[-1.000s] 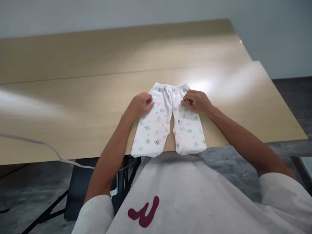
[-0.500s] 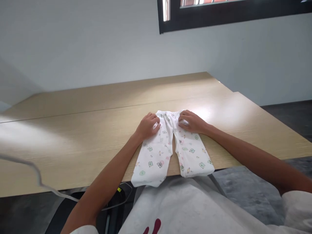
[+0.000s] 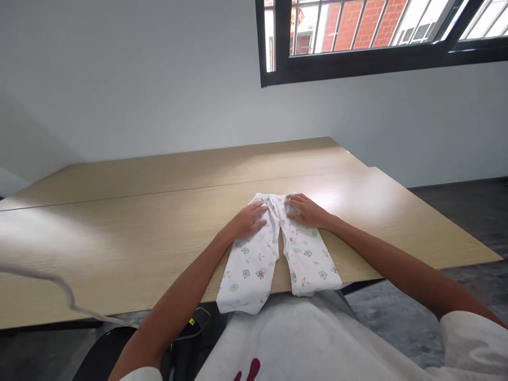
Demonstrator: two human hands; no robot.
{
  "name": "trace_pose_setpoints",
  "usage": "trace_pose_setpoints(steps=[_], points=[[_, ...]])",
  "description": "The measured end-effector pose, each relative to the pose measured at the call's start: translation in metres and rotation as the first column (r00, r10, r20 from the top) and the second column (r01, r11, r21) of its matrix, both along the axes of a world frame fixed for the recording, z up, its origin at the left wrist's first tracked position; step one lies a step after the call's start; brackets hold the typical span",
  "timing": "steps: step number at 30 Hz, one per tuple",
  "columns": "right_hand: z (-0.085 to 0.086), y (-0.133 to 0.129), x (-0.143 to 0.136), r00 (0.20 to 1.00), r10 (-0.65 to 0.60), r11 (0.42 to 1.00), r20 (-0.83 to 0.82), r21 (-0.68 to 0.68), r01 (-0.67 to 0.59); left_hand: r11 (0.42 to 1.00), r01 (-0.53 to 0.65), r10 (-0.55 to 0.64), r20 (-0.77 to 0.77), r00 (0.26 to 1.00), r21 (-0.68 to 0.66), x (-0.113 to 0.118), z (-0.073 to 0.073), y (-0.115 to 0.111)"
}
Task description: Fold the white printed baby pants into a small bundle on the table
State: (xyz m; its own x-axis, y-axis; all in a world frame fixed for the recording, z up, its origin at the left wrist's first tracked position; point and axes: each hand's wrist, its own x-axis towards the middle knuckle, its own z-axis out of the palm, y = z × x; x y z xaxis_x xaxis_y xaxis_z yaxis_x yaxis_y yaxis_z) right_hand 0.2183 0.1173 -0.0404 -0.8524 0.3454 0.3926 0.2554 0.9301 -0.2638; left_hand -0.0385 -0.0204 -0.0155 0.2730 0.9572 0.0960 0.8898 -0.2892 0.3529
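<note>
A small pair of white pants (image 3: 246,269) with green, pink and grey animal prints lies spread flat on the wooden table, waistband away from me. Both leg ends reach over the near table edge. My left hand (image 3: 250,219) rests flat on the upper left part of the pants, fingers stretched out. On the upper right part, just below the waistband, my right hand (image 3: 305,210) lies with its fingers extended. Neither hand grips the cloth.
The light wooden table (image 3: 138,238) has a seam across it and stands against a pale wall (image 3: 159,79). A barred window (image 3: 357,32) is at the upper right. A white cable (image 3: 59,283) hangs at the left, and a black chair (image 3: 105,357) stands below the near edge.
My fingers have gone from curled at the pants' sides to stretched flat on the cloth. The view has tipped up, showing more of the window.
</note>
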Motion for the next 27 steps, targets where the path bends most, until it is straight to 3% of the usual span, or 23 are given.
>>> trace_pose_setpoints(steps=[5, 11, 19, 27], points=[[-0.002, 0.002, 0.000, 1.000, 0.014, 1.000, 0.009, -0.007, -0.014, 0.999, -0.001, 0.001, 0.008, 1.000, 0.051, 0.000, -0.004, -0.001], [0.001, 0.002, 0.001, 1.000, 0.026, 1.000, 0.006, -0.014, -0.026, 0.988, 0.044, -0.052, 0.048, 0.998, 0.148, 0.007, 0.003, -0.003], [0.003, -0.002, 0.003, 0.999, 0.011, 1.000, 0.041, -0.009, -0.011, 0.994, 0.037, -0.047, 0.102, 0.994, 0.099, 0.011, 0.004, -0.005], [0.001, -0.003, 0.002, 1.000, 0.026, 1.000, 0.015, 0.007, -0.026, 0.996, 0.029, -0.015, -0.168, 0.986, 0.081, 0.038, 0.018, -0.023]])
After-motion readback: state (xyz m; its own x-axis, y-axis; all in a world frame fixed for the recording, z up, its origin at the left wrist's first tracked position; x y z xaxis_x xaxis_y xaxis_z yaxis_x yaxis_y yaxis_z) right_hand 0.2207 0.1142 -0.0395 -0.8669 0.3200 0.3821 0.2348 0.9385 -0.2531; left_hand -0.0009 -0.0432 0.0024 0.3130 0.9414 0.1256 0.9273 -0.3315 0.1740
